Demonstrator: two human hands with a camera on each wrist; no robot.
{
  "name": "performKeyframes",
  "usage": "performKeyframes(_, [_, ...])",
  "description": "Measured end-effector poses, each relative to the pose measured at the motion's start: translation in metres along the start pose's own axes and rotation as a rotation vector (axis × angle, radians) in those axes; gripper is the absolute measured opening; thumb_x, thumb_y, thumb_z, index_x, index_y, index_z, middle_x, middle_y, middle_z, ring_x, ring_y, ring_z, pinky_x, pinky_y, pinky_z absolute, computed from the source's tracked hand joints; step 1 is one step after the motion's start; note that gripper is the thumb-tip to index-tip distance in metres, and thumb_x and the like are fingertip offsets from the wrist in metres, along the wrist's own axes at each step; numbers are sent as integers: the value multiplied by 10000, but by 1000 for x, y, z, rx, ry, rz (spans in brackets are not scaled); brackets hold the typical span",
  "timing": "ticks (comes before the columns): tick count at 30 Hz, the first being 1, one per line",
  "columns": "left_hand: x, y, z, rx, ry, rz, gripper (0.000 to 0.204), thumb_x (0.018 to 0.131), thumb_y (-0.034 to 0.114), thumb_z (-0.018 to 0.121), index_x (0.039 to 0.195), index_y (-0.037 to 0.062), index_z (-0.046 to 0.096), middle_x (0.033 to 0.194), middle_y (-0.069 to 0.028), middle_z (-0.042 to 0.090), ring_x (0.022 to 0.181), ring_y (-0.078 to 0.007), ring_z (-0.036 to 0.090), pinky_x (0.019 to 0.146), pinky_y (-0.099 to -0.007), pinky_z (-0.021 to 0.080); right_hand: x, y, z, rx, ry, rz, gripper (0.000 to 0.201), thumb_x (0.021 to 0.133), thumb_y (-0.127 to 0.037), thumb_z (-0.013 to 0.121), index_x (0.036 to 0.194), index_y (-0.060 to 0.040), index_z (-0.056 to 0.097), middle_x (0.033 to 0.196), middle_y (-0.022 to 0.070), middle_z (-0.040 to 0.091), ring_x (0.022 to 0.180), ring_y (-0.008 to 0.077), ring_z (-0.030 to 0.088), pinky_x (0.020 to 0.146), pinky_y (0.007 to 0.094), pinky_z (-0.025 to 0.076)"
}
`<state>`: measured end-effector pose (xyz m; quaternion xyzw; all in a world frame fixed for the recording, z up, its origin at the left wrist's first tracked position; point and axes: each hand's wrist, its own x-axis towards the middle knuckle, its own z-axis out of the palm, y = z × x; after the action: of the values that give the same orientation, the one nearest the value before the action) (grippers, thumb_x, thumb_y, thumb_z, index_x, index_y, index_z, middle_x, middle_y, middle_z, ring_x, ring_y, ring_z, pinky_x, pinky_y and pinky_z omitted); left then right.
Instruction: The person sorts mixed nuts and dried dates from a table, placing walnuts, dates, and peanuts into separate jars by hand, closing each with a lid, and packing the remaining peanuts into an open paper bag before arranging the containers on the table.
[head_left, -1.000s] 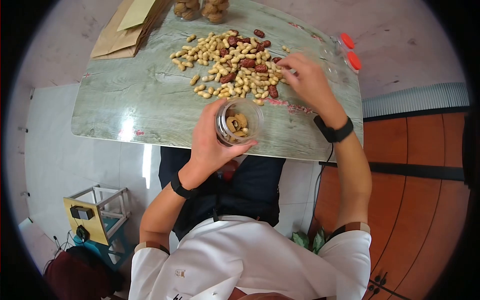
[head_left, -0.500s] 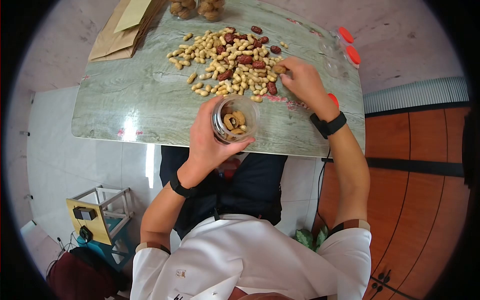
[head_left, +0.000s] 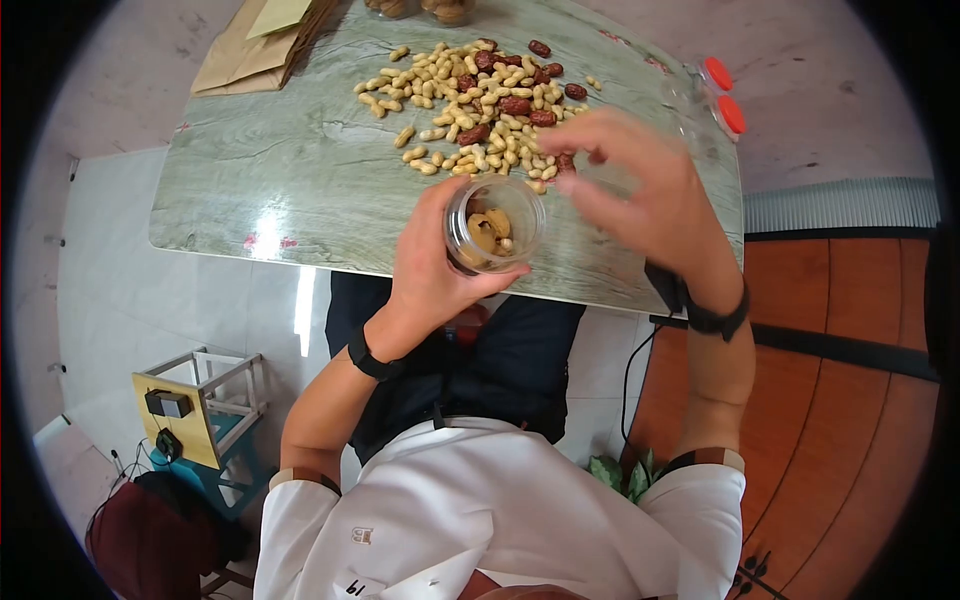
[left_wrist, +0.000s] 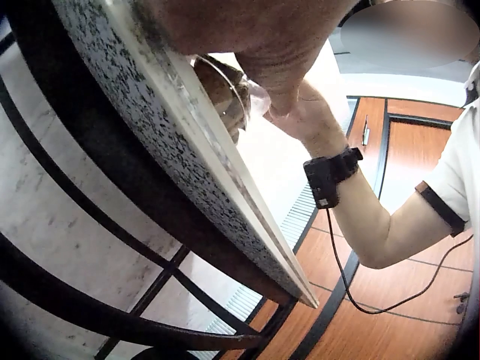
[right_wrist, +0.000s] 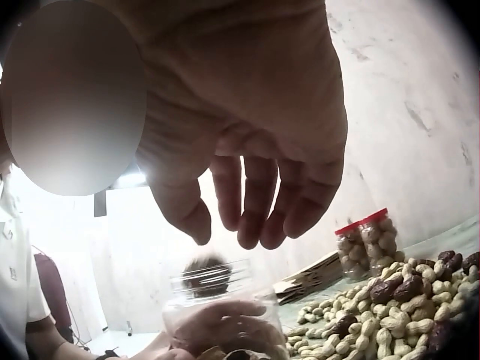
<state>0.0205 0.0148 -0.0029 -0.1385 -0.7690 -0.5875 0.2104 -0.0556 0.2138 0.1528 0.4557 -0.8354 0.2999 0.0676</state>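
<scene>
My left hand (head_left: 430, 250) grips a clear plastic jar (head_left: 530, 215) by its side at the table's near edge. Inside lie a few walnuts (head_left: 492, 222), seen through the open mouth. Right of the jar, my right hand (head_left: 640, 185) is blurred, thumb and fingers apart with nothing between them. In the right wrist view its fingers (right_wrist: 259, 217) point down above the jar's mouth, and a walnut (right_wrist: 206, 276) shows at the threaded rim just below. Beyond the jar spreads a pile of peanuts (head_left: 437, 72) mixed with red dates (head_left: 515, 105).
Two jars with red lids (head_left: 730, 114) stand at the table's right edge. Filled jars of walnuts (right_wrist: 379, 236) stand at the back, beside brown paper bags (head_left: 250, 60) at the far left. A cable (head_left: 630, 390) hangs from my right wrist.
My right hand picked a walnut from the pile's right side, moved toward me and the jar, and let it go at the mouth. The left hand keeps holding the jar.
</scene>
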Motion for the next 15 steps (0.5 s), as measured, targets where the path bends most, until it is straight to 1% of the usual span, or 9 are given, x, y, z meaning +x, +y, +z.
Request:
performKeyframes(2, [1,1,-2,11,3,22,975,606,297,1006,1385,6,497,1255,-180,617,1094,-340,668,921,-417,560,2,35,3,-37,92,225,232,836,-90,713,1064,-63,744,1006,120,716,910,304,692,800,397,563])
performKeyframes(3, [1,2,-3,38,-20,10,1016,611,301,1012,1411,-9,468,1270,-173,625,1133,-301,671,966,-396,550,-1,53,11,-45,99,224,232,836,-90,713,1064,-63,744,1006,120,716,910,304,692,800,397,563])
performKeyframes(4, [2,2,-4,66,-44,-2,1057,616,306,1018,1438,-24,440,1285,-165,634,1172,-263,674,1011,-375,540,-7,72,22,-152,47,207,193,843,-94,702,1030,-68,741,992,113,710,895,312,686,788,412,561])
performKeyframes(5, [2,3,-5,63,-46,6,1057,616,306,1018,1438,-24,440,1285,-165,634,1172,-263,674,1011,-375,540,-13,84,29,-258,-6,191,156,849,-98,691,995,-73,738,977,106,704,880,320,681,776,428,559])
performKeyframes(8, [1,3,-3,79,-47,-5,1053,620,307,1017,1437,-23,441,1291,-170,629,1173,-267,672,1016,-377,541,-19,93,48,-348,-6,183,173,845,-95,710,1011,-53,737,961,115,695,869,318,688,765,400,551])
performKeyframes(9, [1,2,-2,59,-24,11,1021,612,309,1013,1411,-17,466,1278,-179,623,1136,-309,667,976,-397,549,-19,94,51,-346,-7,185,173,845,-95,710,1011,-53,737,961,115,695,869,318,688,765,400,551])
performKeyframes(10, [1,1,-1,39,-1,29,990,603,311,1008,1385,-11,492,1265,-188,618,1100,-351,663,936,-418,557,-19,94,53,-370,16,197,140,841,-110,719,973,-67,732,956,97,691,867,322,685,754,420,554])
performKeyframes(11, [1,1,-1,40,-2,28,990,603,311,1008,1385,-11,492,1265,-188,618,1100,-351,663,936,-418,557,-18,93,54,-394,39,209,109,836,-125,729,936,-81,727,952,79,688,865,325,682,743,439,557])
performKeyframes(15, [2,1,-2,43,-7,23,993,605,312,1007,1387,-13,488,1266,-192,619,1119,-359,658,946,-422,555,-16,91,53,-354,100,275,116,823,-144,754,901,-72,707,931,84,682,840,325,684,728,444,553])
